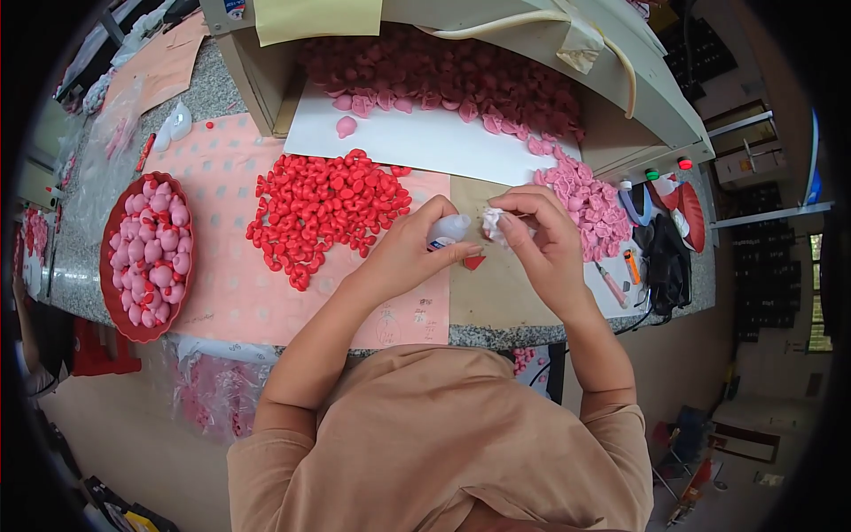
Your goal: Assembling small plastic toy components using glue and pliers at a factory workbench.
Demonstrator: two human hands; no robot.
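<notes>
My left hand [403, 253] is closed around a small translucent bottle [450, 229] with a printed label, held tilted over the brown paper. A crumpled white wad [494, 222], like tissue, is pinched in the fingers of my right hand [554, 248], just right of the bottle. Beneath my left fingertips a small red piece [474, 262] shows. Left of my hands lies a heap of small glossy red pieces [324, 213] on pink patterned paper [213, 213]. To the right are many loose pink shell-like pieces [589, 208].
A red scalloped tray [105, 275] of pink rounded pieces with red parts stands at the left. Behind, an open-fronted box [257, 80] holds a large pink pile on white paper. A pink-handled tool [613, 285], an orange lighter [631, 267] and a black bag [669, 257] lie right.
</notes>
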